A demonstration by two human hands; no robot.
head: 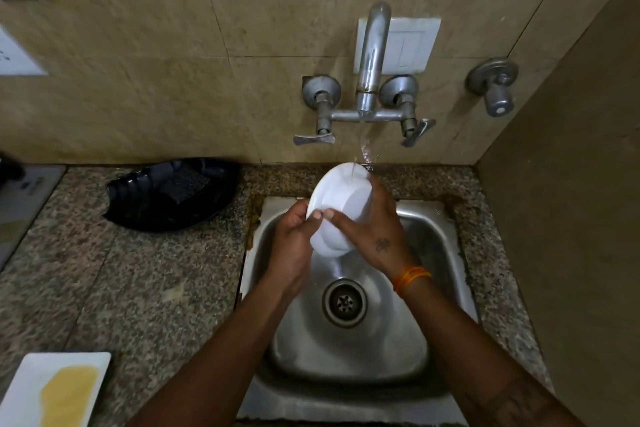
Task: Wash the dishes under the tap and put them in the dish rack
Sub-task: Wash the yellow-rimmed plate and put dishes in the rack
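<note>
We have 1 white bowl [341,208] up over the steel sink [446,253], tilted, its outside toward us, top rim under the running stream from the tap [372,55]. Our left hand [294,243] grips the bowl's lower left rim, thumb curled over the edge. Our right hand [374,232] wraps the right side, thumb pressed across the bowl's outer wall, fingers hidden behind it. Both hands are closed on the bowl; neither is spread.

Progress, as we judge it: this dish is mid-rinse, not yet racked. The water strikes near the upper rim only, so the rest of the surface likely wants turning under the flow. We cannot tell whether the inside is clean; it faces away.

Left to do: 1 white rectangular plate [55,388] sits on the granite counter [145,288] at lower left, well apart from the sink, with a yellowish smear across it, plainly unwashed. A black tray [145,204] holding a dark scrub pad [188,184] lies beside the sink's left edge. No dish rack shows in view, so we cannot say what already stands in it.
</note>
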